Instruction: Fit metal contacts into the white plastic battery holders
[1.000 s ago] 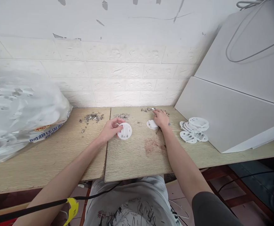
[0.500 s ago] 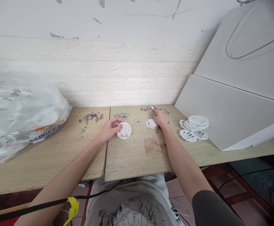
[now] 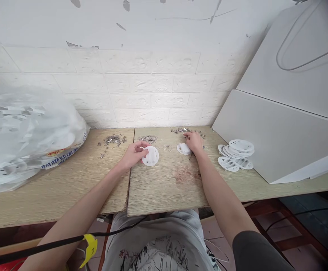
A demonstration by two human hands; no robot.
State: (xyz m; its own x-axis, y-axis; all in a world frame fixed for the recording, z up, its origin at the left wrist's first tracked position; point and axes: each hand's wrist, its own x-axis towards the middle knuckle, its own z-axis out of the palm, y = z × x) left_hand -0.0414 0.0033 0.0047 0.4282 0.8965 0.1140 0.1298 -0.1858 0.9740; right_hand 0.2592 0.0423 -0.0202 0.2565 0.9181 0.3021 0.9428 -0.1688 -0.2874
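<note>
My left hand (image 3: 136, 154) is closed on the left edge of a round white plastic disc (image 3: 152, 156), held above the wooden table. My right hand (image 3: 194, 142) is at the near side of a scattered pile of small metal pieces (image 3: 181, 130), its fingers bent together; whatever lies between the fingertips is too small to make out. A second white disc (image 3: 183, 149) rests on the table just left of that hand. Further small metal pieces lie in a heap (image 3: 148, 139) beyond the held disc and in another heap (image 3: 115, 139) at the left.
At the right, several white discs (image 3: 241, 146) are stacked beside a large white box (image 3: 288, 139). A plastic bag (image 3: 31, 131) full of white parts fills the left side. A white brick wall (image 3: 152, 86) stands behind the table (image 3: 158, 192). A black cable (image 3: 53, 244) crosses below.
The whole view has shifted slightly. My left hand still holds the disc, which is turned a little. My right hand's fingers have drawn closer together at the metal pieces.
</note>
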